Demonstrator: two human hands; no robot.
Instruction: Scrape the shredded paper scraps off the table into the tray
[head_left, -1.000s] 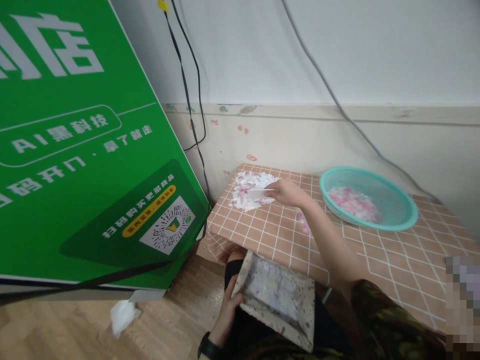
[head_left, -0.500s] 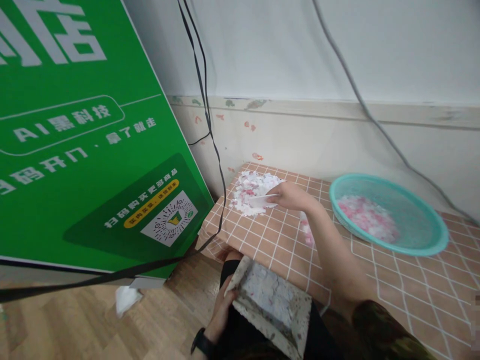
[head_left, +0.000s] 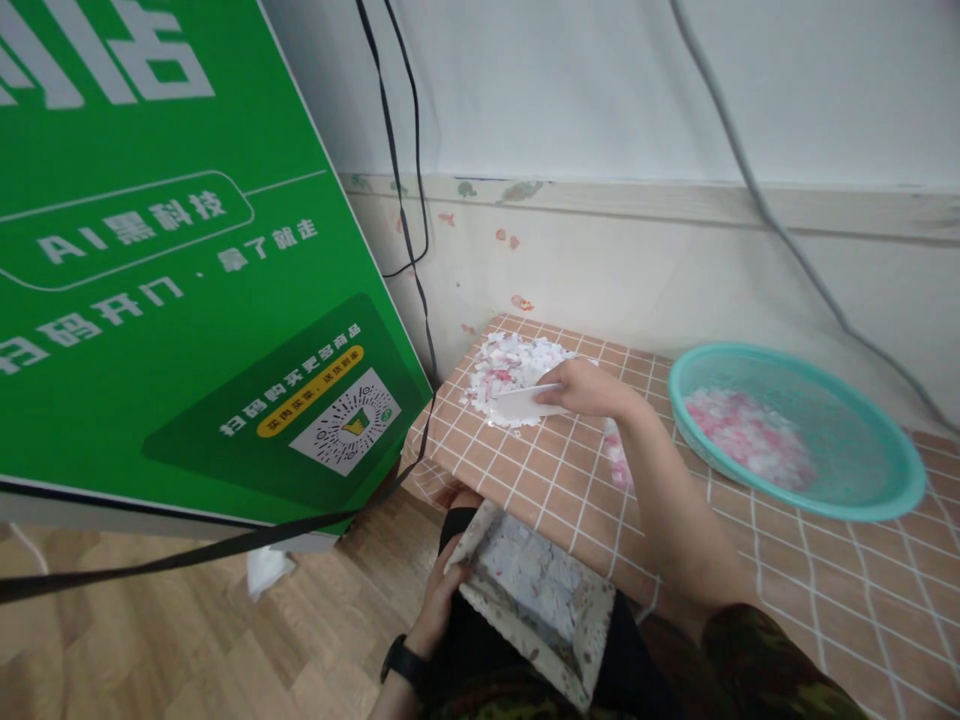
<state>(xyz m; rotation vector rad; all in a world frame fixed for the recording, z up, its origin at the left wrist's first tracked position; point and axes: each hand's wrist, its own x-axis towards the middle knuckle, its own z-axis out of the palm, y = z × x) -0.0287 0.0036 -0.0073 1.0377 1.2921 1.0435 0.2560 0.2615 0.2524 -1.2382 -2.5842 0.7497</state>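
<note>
My right hand point(head_left: 585, 388) grips a flat white scraper-like piece point(head_left: 521, 403), its far end against a heap of white and pink paper scraps point(head_left: 501, 366) on the table. My left hand point(head_left: 448, 582) clasps the left rim of a shallow, speckled grey-white tray point(head_left: 592, 640), which rests tilted on my lap. Flat greyish-white scraps appear to cover the inside of the tray. Beside my right wrist lies a smaller pink and white bit point(head_left: 617, 458), partly behind the forearm.
On the right of the table point(head_left: 555, 480), with its brown checked cover, stands a turquoise basket point(head_left: 870, 420) containing pink and white scraps. A big green sign panel point(head_left: 97, 430) fills the left side. A black strap point(head_left: 409, 200) hangs in front of the table's left corner. White crumpled plastic point(head_left: 268, 570) lies on the floor.
The view has shifted slightly. My right hand stays at the scrap heap with the white piece, which has moved only a little. The tray stays in my left hand.
</note>
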